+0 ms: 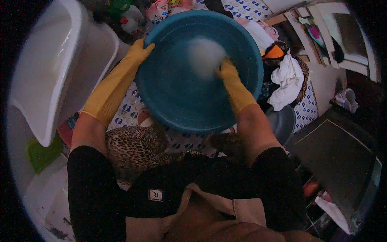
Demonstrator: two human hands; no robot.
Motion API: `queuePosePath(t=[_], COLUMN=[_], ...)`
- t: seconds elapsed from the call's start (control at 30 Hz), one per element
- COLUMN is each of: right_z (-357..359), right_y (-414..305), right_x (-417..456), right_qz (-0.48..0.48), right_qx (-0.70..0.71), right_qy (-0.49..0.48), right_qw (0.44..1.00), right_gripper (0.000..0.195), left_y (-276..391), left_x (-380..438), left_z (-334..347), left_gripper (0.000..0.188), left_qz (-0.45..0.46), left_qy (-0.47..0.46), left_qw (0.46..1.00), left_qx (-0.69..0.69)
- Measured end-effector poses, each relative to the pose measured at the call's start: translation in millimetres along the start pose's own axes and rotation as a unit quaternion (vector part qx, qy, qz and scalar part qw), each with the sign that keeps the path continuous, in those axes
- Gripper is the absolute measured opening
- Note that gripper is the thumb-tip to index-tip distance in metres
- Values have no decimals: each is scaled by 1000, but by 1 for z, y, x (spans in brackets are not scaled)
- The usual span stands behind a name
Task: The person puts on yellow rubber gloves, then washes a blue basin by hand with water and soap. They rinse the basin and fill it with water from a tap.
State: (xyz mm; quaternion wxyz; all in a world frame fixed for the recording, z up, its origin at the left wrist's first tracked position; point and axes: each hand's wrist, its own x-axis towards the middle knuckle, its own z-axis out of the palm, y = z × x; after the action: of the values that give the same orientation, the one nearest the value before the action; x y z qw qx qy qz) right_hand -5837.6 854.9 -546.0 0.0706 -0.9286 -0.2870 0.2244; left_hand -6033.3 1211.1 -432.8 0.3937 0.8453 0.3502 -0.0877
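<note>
A large round blue-green plastic basin stands in front of me, tilted so that I look down into it. Both my hands wear long yellow rubber gloves. My left hand grips the basin's upper left rim, thumb on the inside. Inside the basin, my right hand is at the lower right edge of a blurred whitish patch. Blur hides whether the patch is cloth, suds or something else. The fingers of my right hand are too blurred to show what they hold.
A white bathtub rises on the left. To the basin's right lie heaped clothes, with a white cloth on top, and a grey basin. Bottles and packets stand behind it. A footprint-patterned mat covers the floor.
</note>
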Motion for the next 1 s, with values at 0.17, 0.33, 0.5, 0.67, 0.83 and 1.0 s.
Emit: queuePosePath(t=[0.17, 0.33, 0.5, 0.67, 0.83, 1.0], right_z=[17, 53, 57, 53, 59, 19], right_y=[-69, -92, -92, -76, -132, -156], right_x=[25, 25, -62, -110, -66, 5], right_qz=[-24, -245, -315, -373, -411, -340], right_qx=[-19, -131, -102, -165, -95, -133], right_qy=[-32, 20, -134, -173, -174, -121], right_qw=[999, 961, 934, 896, 890, 923], right_gripper=[68, 63, 58, 51, 46, 61], left_y=[10, 28, 17, -1, 1, 17], left_x=[-16, -12, -10, 4, -1, -12], left_z=[0, 0, 0, 10, 9, 3], left_gripper=[61, 62, 64, 61, 62, 61], left_qz=[-28, -40, -30, 6, 9, -6], left_qy=[40, 69, 56, 58, 78, 65], left_qw=[999, 996, 998, 998, 997, 997], left_qx=[13, 43, 15, 0, 21, -46])
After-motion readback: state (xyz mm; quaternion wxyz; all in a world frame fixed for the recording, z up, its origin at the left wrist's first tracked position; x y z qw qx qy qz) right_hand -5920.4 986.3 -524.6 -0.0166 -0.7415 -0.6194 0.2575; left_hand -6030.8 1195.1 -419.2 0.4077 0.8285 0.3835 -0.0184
